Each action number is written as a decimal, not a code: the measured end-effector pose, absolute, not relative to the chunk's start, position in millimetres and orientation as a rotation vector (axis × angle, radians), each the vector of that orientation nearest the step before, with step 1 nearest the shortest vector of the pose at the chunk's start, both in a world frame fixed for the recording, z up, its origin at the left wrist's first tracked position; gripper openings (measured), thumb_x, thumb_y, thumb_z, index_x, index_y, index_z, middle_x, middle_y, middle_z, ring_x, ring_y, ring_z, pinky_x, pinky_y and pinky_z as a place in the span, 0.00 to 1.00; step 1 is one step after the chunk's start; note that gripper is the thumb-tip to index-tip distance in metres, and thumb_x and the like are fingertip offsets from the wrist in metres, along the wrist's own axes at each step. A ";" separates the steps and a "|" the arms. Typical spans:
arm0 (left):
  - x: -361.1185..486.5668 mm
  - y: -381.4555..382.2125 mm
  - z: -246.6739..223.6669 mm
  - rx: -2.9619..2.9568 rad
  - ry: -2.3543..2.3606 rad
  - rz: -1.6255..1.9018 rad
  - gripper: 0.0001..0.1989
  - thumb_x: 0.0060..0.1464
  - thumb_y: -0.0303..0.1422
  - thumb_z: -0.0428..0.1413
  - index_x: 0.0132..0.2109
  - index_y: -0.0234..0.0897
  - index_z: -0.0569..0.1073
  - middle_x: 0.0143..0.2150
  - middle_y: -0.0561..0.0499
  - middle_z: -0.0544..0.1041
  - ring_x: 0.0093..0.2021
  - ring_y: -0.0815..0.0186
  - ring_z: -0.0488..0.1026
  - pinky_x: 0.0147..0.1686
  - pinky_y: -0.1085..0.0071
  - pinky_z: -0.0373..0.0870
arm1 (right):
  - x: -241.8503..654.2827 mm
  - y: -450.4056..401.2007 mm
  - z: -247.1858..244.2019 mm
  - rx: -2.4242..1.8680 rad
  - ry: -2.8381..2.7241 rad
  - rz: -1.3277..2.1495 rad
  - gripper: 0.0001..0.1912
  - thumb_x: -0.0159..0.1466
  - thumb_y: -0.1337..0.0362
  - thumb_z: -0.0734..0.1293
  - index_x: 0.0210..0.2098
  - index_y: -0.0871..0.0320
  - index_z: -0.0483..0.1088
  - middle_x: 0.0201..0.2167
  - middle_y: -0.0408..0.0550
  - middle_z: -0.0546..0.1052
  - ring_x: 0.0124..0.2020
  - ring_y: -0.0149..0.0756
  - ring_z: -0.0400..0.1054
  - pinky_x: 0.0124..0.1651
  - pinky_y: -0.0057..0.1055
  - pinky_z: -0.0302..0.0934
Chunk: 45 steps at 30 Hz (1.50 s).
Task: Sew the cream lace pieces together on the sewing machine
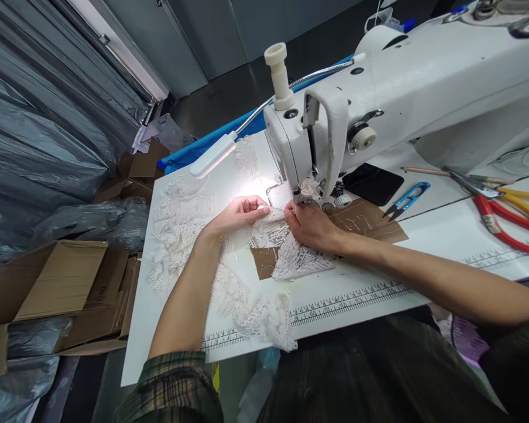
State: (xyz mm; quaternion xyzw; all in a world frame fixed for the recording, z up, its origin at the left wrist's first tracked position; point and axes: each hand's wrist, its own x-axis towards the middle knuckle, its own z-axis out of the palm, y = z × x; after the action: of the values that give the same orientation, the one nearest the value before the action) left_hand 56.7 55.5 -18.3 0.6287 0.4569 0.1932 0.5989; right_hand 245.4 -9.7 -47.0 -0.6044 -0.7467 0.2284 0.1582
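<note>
The white lace point(302, 258) in your hands lies on the bench point(158, 358), just in front of the needle area of the sewing machine point(392, 100). Your left hand point(240, 214) has its thumb and index brought together on the lace's upper edge, the other fingers curled loosely. Your right hand point(311, 226) touches the lace close beneath the machine head, its fingers bent in; you cannot tell from here how firmly they grip, as their tips are partly hidden.

Under the lace and your right wrist lies a brown sheet point(370, 217) with loose threads on it. A longer heap of lace point(176, 229) spreads over the left of the bench, and a ruffled strip trails to the front edge, across the ruler markings point(352, 299). A lamp point(214, 155) lights the work from behind your left hand. To the right are a black phone point(374, 182), blue snips point(409, 198) and red-handled scissors point(505, 226). Cardboard boxes point(62, 276) stand left of the bench.
</note>
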 end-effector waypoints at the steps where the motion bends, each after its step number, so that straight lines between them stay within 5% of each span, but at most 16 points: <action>1: 56.5 55.8 -19.2 1.460 1.064 0.449 0.10 0.50 0.35 0.67 0.30 0.34 0.77 0.22 0.53 0.67 0.21 0.74 0.59 0.19 0.76 0.54 | 245.2 -9.8 -47.2 -1.732 -2.133 0.650 0.20 0.72 0.65 0.49 0.36 0.63 0.69 0.32 0.58 0.77 0.32 0.41 0.69 0.32 0.34 0.52; 15: 56.8 53.5 -26.1 1.513 1.080 0.504 0.12 0.49 0.37 0.67 0.29 0.34 0.75 0.22 0.52 0.66 0.22 0.72 0.61 0.21 0.74 0.57 | 238.7 -9.6 -51.2 -1.844 -2.047 0.659 0.17 0.69 0.67 0.52 0.41 0.66 0.71 0.35 0.63 0.78 0.34 0.44 0.71 0.33 0.34 0.54; 22: 62.2 52.6 -24.0 2.041 1.325 0.529 0.16 0.57 0.37 0.60 0.52 0.42 0.75 0.37 0.49 0.74 0.29 0.68 0.69 0.30 0.71 0.65 | 262.2 -26.5 -42.9 -1.514 -2.162 0.846 0.24 0.71 0.58 0.56 0.61 0.66 0.61 0.26 0.48 0.75 0.26 0.37 0.68 0.32 0.32 0.58; 26: 65.2 44.9 -23.7 2.354 1.505 0.459 0.12 0.63 0.39 0.51 0.44 0.39 0.76 0.32 0.50 0.74 0.32 0.65 0.71 0.33 0.70 0.65 | 292.7 -56.2 -49.1 -1.293 -2.372 0.419 0.17 0.70 0.60 0.57 0.51 0.59 0.72 0.40 0.54 0.76 0.37 0.42 0.70 0.36 0.35 0.61; 29: 69.4 44.2 -25.7 2.500 1.517 0.259 0.17 0.65 0.42 0.46 0.41 0.37 0.75 0.35 0.47 0.75 0.34 0.62 0.73 0.33 0.68 0.65 | 305.9 -71.0 -62.0 -1.134 -2.425 0.233 0.16 0.69 0.61 0.60 0.51 0.60 0.72 0.49 0.58 0.73 0.48 0.47 0.67 0.47 0.42 0.62; 35: 79.0 80.0 -40.4 2.741 1.327 0.184 0.24 0.65 0.40 0.45 0.63 0.33 0.63 0.63 0.36 0.66 0.62 0.51 0.64 0.57 0.59 0.61 | 306.4 -93.1 -68.5 -0.987 -2.512 0.277 0.15 0.68 0.60 0.63 0.48 0.61 0.73 0.43 0.57 0.74 0.43 0.45 0.66 0.44 0.45 0.62; 41: 82.0 72.4 -39.2 2.839 1.423 0.153 0.20 0.66 0.33 0.41 0.58 0.32 0.68 0.67 0.36 0.62 0.59 0.49 0.66 0.58 0.48 0.56 | 322.2 -97.9 -62.2 -1.006 -2.398 0.328 0.13 0.69 0.62 0.62 0.49 0.60 0.73 0.44 0.56 0.75 0.44 0.43 0.68 0.46 0.43 0.65; 45: 81.7 43.2 -39.7 2.965 1.135 0.100 0.24 0.69 0.38 0.38 0.65 0.33 0.61 0.68 0.38 0.61 0.59 0.52 0.66 0.57 0.50 0.56 | 332.5 -83.8 -62.8 -1.058 -2.319 0.292 0.12 0.68 0.64 0.62 0.48 0.59 0.74 0.46 0.56 0.76 0.47 0.44 0.69 0.48 0.44 0.67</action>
State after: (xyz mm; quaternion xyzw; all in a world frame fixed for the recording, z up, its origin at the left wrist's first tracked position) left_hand 81.7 43.2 -39.7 0.9333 0.3572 0.0316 -0.0174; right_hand 332.5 -83.8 -62.8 -0.3953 -0.8667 0.1091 0.2842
